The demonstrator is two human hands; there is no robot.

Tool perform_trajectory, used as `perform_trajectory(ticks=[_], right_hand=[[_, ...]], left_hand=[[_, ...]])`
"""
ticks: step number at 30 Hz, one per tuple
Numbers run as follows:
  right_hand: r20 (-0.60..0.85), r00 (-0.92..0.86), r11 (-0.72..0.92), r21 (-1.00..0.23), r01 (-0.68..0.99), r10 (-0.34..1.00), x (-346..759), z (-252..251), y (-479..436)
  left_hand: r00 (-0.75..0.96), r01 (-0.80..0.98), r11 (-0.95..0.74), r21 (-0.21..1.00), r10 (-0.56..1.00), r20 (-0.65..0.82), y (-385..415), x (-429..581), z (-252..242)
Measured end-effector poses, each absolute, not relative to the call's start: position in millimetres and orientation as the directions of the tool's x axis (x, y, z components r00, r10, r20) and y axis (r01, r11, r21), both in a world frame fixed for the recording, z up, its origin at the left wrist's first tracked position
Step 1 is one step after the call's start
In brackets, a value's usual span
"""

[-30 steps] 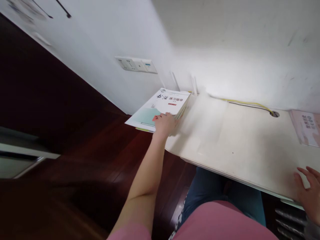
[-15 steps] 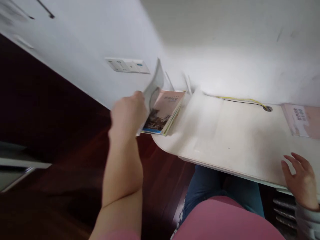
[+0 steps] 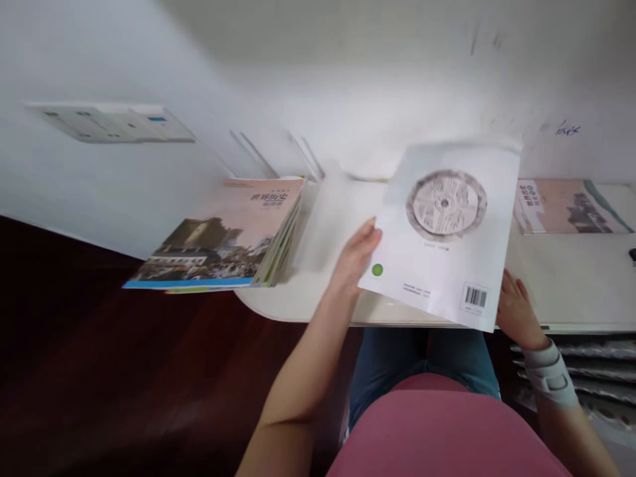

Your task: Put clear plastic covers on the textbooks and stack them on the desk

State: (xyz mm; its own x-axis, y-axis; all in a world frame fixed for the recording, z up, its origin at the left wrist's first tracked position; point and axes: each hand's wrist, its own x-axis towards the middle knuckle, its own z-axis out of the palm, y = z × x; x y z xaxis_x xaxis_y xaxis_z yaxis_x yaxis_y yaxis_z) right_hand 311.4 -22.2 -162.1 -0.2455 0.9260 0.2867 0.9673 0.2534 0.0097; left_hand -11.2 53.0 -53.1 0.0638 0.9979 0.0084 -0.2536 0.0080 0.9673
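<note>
My left hand (image 3: 355,255) grips the left edge of a white book (image 3: 442,265), held up over the desk. Its back cover faces me, with a round coin-like picture, a green dot and a barcode. Close to the book's lower right corner is my right hand (image 3: 517,308); its fingertips are partly hidden behind the book, so I cannot tell whether they touch it. To the left, a stack of books (image 3: 223,232) lies at the desk's end, topped by a pink history book. Another pink book (image 3: 571,207) lies flat at the right.
The white desk (image 3: 278,308) has a rounded left end and meets the wall behind. A clear plastic stand (image 3: 322,218) stands beside the stack. A socket panel (image 3: 114,124) is on the left wall. Silvery objects (image 3: 586,361) sit below the desk's right side.
My left hand has brought the white book from the stack rightward to in front of me, baring the pink cover. My right hand has come in beside the book. The view has turned right.
</note>
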Motion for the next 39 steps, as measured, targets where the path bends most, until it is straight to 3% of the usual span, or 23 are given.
perform_trajectory(ticks=[2,4,8,13,18,24,28,34,39], right_hand=[[0.270,-0.244,0.244,0.035,0.969,0.931,312,-165,-23],[0.273,-0.242,0.240,0.043,0.970,0.931,313,-166,-23],[0.276,-0.243,0.238,0.053,0.970,0.930,312,-165,-23],[0.273,-0.228,0.222,0.052,0.974,0.935,311,-163,-24],[0.263,-0.228,0.226,0.040,0.973,0.938,310,-161,-25],[0.269,-0.221,0.225,0.019,0.974,0.937,309,-159,-26],[0.265,-0.228,0.227,0.034,0.973,0.937,309,-158,-26],[0.273,-0.231,0.227,0.044,0.973,0.934,309,-158,-26],[0.275,-0.239,0.233,0.053,0.971,0.931,310,-159,-26]], left_hand=[[0.121,-0.174,0.133,0.976,0.986,-0.113,56,3,-87],[0.082,0.026,0.159,0.987,0.984,-0.161,56,6,-112],[-0.036,0.408,0.057,0.911,0.998,-0.047,52,-7,-131],[-0.041,0.663,-0.036,0.748,0.996,0.084,47,-30,-135],[-0.086,0.716,-0.012,0.698,0.991,0.105,41,-56,-143],[-0.003,0.864,-0.133,0.486,0.963,0.270,43,-67,-162],[-0.002,0.891,-0.147,0.430,0.945,0.326,42,-67,-169],[-0.021,0.898,-0.127,0.421,0.944,0.328,37,-60,-161],[-0.055,0.854,-0.095,0.512,0.961,0.271,36,-60,-157]])
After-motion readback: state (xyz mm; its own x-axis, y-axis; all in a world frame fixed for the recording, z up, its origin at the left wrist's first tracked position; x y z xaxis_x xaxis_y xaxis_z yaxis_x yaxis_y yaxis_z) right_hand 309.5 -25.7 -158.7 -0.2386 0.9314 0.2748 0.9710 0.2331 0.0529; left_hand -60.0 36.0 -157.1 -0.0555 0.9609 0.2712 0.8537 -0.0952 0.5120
